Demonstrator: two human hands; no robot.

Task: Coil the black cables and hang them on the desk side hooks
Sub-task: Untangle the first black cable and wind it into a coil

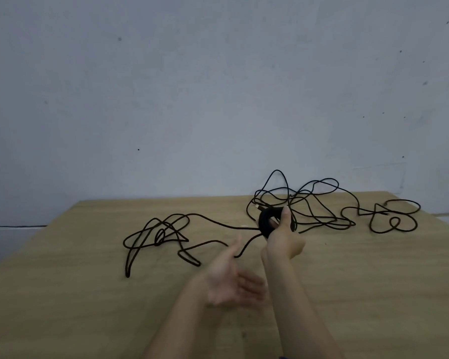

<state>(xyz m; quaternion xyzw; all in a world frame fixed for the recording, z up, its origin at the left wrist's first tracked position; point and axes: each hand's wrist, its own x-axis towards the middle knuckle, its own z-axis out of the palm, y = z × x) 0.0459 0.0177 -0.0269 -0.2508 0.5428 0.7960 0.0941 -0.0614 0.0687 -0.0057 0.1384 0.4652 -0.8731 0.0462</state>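
Observation:
My right hand is stretched forward over the desk and grips a small tight coil of black cable. Loose black cable trails from the coil to the left in tangled loops. Behind the coil lies a second tangle of black cable, with more loops at the far right. My left hand hovers nearer to me, palm up, fingers spread and blurred, holding nothing. No hooks are in view.
The wooden desk runs up to a pale grey wall. Its left edge slants away at the left, and its right edge drops off near the far right loops.

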